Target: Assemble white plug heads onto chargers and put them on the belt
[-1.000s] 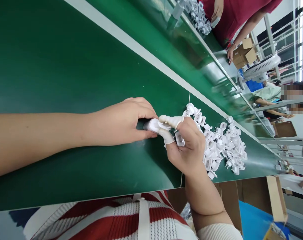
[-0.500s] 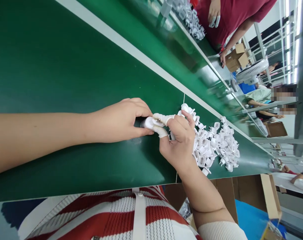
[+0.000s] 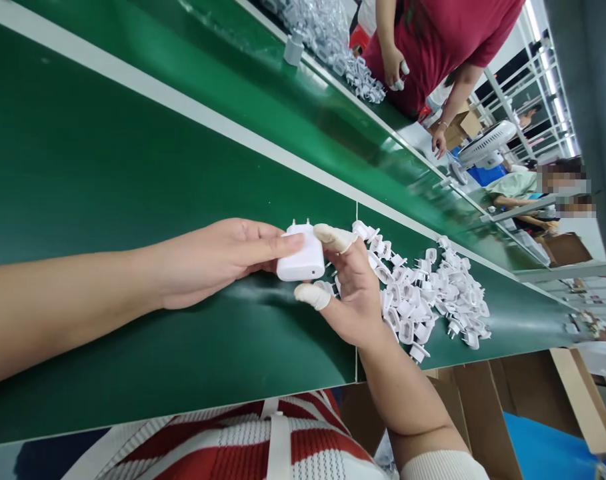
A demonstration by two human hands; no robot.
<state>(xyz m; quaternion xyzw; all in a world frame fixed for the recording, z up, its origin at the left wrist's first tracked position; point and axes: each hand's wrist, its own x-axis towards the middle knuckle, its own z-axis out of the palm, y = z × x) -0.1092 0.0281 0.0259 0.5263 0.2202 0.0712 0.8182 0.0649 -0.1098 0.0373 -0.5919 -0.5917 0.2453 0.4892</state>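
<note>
A white plug-in charger (image 3: 303, 257) with two metal pins pointing away from me is held above the green work surface. My left hand (image 3: 233, 257) is closed on it from the left, thumb lying across its broad face. My right hand (image 3: 355, 287) is at its right side, thumb and index finger spread apart and covered by pale finger cots. The index fingertip is close to the charger's upper right corner; whether it touches, I cannot tell. A small white part shows behind the right thumb. Just right of this hand lies a heap of white plug pieces (image 3: 407, 300).
A white strip (image 3: 183, 113) and a raised clear edge run diagonally along the green bench (image 3: 107, 193). Across it, a person in a red shirt (image 3: 443, 40) stands by another pile of white parts (image 3: 367, 83). Cardboard boxes (image 3: 477, 407) stand below the bench at right.
The charger has been lifted and turned, so its broad face and pins now show. My right thumb and index finger have parted from their pinch. The view has shifted slightly.
</note>
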